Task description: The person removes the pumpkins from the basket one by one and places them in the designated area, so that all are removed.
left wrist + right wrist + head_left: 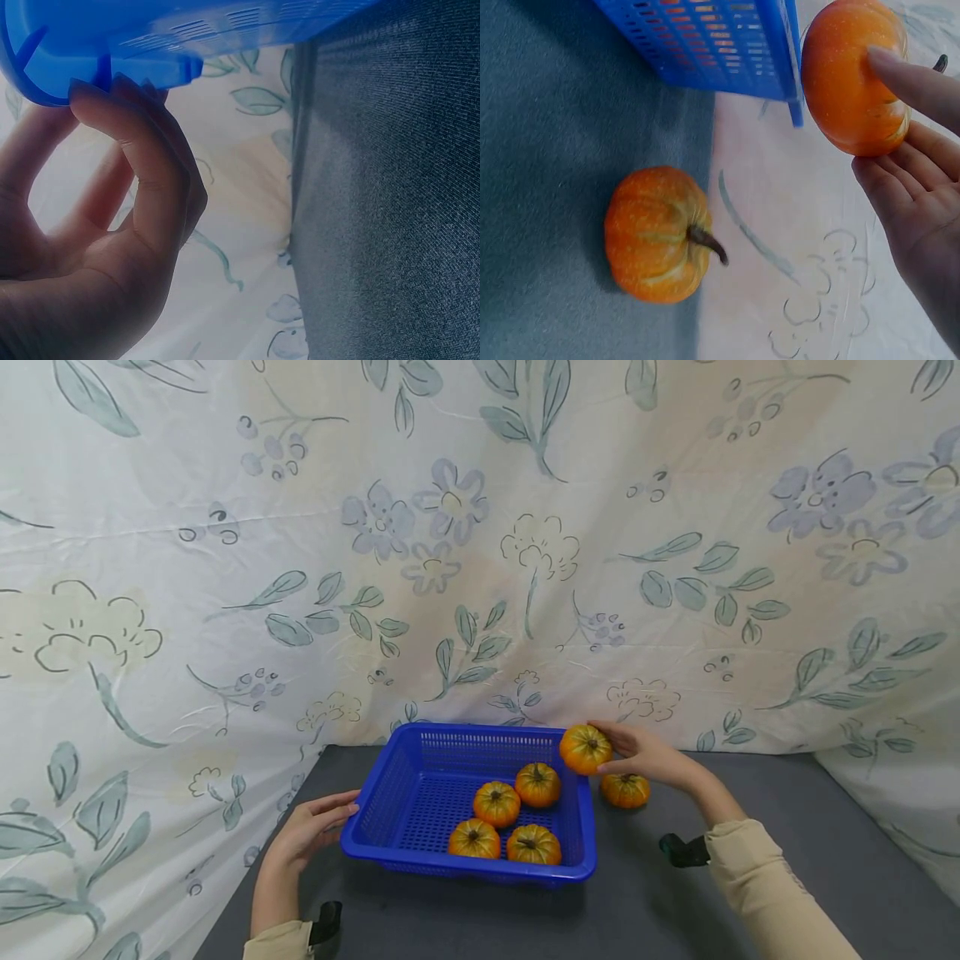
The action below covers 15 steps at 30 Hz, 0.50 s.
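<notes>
A blue plastic basket holds several small orange pumpkins, among them a pumpkin near its middle. At the basket's left end, my left hand grips the rim with bent fingers. My right hand holds another pumpkin at the basket's right rim, thumb on one side and fingers on the other. Beneath that hand, one more pumpkin sits on the table outside the basket. The right wrist view shows this loose pumpkin whole, with its dark stem.
The dark grey table runs under the basket. A white floral cloth hangs along the back and left. Dark straps, including a black band, sit by both wrists.
</notes>
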### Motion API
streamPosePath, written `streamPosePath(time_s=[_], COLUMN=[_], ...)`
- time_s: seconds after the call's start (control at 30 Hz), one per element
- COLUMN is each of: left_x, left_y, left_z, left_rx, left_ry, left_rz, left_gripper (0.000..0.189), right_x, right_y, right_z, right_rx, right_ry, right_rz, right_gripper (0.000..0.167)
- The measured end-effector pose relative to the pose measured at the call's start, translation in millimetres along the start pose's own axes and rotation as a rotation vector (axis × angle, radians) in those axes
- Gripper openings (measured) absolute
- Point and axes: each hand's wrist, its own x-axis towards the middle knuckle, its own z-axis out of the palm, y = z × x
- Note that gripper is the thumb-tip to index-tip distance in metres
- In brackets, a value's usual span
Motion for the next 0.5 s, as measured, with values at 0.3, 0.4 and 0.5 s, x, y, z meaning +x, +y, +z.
streamPosePath(time_s=[0.3, 0.4, 0.5], left_x=[0.2, 0.9, 1.4], left_y=[-1.0, -1.4, -2.0], left_z=[-1.3, -1.5, -2.2], left_rx=[0.005, -0.004, -0.007], left_ry=[-0.014, -0.015, -0.031], left_rz=[0.014, 0.015, 0.022], left_gripper=[0.055, 0.054, 0.054], right_x=[-10.6, -14.4, -17.6], right_y=[17.4, 21.6, 27.3], right_z=[-8.5, -11.8, -14.5], right_rx=[-0.003, -0.006, -0.009], right_ry=[0.065, 0.081, 0.099], right_rz=[0.029, 0.041, 0.039], right_gripper=[0.084, 0.086, 0.086])
